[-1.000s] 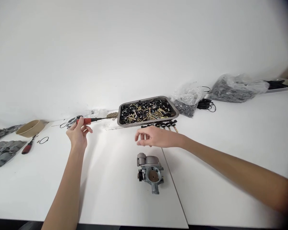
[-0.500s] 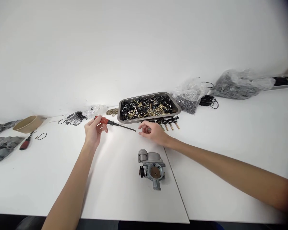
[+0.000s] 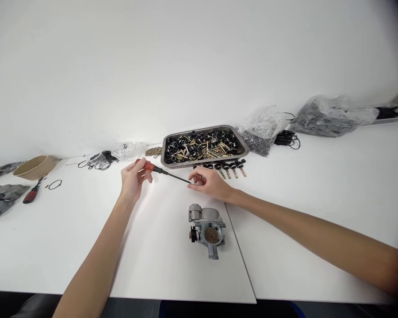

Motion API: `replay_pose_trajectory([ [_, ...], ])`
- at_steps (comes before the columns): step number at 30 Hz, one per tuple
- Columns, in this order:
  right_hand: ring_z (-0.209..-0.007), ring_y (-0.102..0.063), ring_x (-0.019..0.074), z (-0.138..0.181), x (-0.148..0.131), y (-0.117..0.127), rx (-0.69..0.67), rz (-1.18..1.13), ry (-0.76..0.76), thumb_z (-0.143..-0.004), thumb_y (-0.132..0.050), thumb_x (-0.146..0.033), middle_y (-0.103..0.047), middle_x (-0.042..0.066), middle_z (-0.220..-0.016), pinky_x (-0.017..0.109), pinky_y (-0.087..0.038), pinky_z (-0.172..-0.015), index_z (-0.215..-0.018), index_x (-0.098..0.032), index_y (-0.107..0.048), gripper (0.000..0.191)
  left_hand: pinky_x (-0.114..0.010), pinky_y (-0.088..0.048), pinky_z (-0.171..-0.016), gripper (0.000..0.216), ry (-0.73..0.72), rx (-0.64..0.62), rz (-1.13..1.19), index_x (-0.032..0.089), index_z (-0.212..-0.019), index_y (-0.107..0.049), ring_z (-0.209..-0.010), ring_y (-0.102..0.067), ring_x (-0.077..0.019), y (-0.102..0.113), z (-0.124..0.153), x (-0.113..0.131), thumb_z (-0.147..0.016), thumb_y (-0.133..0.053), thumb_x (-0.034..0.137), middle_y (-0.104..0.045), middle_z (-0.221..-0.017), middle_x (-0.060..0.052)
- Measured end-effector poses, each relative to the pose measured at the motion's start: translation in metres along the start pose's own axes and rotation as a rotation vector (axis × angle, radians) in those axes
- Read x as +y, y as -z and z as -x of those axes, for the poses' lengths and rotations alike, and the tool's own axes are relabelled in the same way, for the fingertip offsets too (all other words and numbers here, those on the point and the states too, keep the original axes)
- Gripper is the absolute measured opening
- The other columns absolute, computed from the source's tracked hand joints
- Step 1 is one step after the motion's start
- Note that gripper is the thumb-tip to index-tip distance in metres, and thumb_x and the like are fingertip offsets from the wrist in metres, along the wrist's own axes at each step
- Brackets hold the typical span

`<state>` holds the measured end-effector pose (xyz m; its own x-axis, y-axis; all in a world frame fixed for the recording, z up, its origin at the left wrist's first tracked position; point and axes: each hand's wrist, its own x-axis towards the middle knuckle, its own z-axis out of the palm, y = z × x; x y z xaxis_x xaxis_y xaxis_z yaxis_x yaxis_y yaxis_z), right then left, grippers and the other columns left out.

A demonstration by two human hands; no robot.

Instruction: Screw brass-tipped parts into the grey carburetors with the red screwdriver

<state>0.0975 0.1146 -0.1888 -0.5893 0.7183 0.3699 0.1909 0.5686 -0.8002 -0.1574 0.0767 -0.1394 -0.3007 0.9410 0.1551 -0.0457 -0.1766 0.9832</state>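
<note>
I watch over the white tabletop [image 3: 152, 256] through the head camera, taking my bearings from the dark-grey rectangular metal tray [image 3: 244, 149] heaped with black-and-brass fittings. Just in front of the tray's left corner, the left hand [image 3: 131, 179] pinches the red handle of a slim black-shafted screwdriver [image 3: 162, 171] between thumb and fingers. The shaft slants down along the tray's near side toward the right hand [image 3: 212, 183], whose thumb and fingers curl close around the tip; I cannot tell whether they pinch the tip itself or some small piece there. Nearer to me than the tray, below the right hand, a silver-grey metal carburetor [image 3: 208, 227] sits apart from both hands. Right along the tray's front edge I see a row of black-capped, brass-stemmed parts [image 3: 234, 167], partly behind the right hand. A small heap of tiny brass pieces [image 3: 153, 151] lies just left of the tray, and a clear plastic bag of small dark parts [image 3: 260, 139] stands just beside its right end.
</note>
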Motion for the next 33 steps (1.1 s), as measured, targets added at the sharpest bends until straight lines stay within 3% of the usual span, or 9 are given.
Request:
replay_pose_trajectory([
  [6, -0.067, -0.052, 0.0118, 0.0002, 0.0007, -0.0004, 0.017, -0.015, -0.004, -0.08, -0.066, -0.029, -0.06, 0.002, -0.079, 0.026, -0.044, -0.063, -0.081, -0.016, -0.063, 0.013, -0.028, -0.041, -0.044, 0.03, 0.003, -0.014, -0.007, 0.012, -0.067, -0.064, -0.044, -0.051, -0.0116, 0.0004, -0.0004, -0.001, -0.077, -0.068, 0.04, -0.06, -0.06, -0.004],
  [14, -0.071, -0.061, 0.0147, -0.0004, 0.0023, -0.0012, 0.079, -0.095, -0.035, -0.081, -0.065, -0.029, -0.068, 0.006, -0.086, 0.029, -0.051, -0.064, -0.086, -0.016, -0.069, 0.015, -0.029, -0.041, -0.045, 0.028, -0.02, 0.031, -0.006, 0.012, -0.069, -0.062, -0.043, -0.05, -0.0115, 0.0034, -0.0017, -0.0008, -0.077, -0.067, 0.039, -0.056, -0.056, -0.002],
  [23, -0.055, -0.062, 0.0145, 0.0014, -0.0036, 0.001, 0.044, -0.145, -0.154, -0.079, -0.066, -0.034, -0.065, 0.002, -0.064, 0.027, -0.049, -0.054, -0.086, -0.016, -0.067, 0.019, -0.029, -0.043, -0.045, 0.03, -0.011, 0.026, -0.032, 0.013, -0.066, -0.061, -0.042, -0.051, -0.0118, 0.0018, -0.0021, -0.0032, -0.078, -0.066, 0.04, -0.058, -0.058, -0.003],
  [33, -0.055, -0.062, 0.014, 0.0021, -0.0055, 0.0019, 0.059, -0.171, -0.166, -0.079, -0.067, -0.034, -0.066, 0.003, -0.064, 0.027, -0.049, -0.055, -0.087, -0.015, -0.067, 0.02, -0.029, -0.043, -0.044, 0.029, -0.016, 0.031, -0.018, 0.012, -0.066, -0.062, -0.042, -0.051, -0.0118, 0.0024, -0.0016, -0.0012, -0.077, -0.067, 0.039, -0.057, -0.056, -0.002],
])
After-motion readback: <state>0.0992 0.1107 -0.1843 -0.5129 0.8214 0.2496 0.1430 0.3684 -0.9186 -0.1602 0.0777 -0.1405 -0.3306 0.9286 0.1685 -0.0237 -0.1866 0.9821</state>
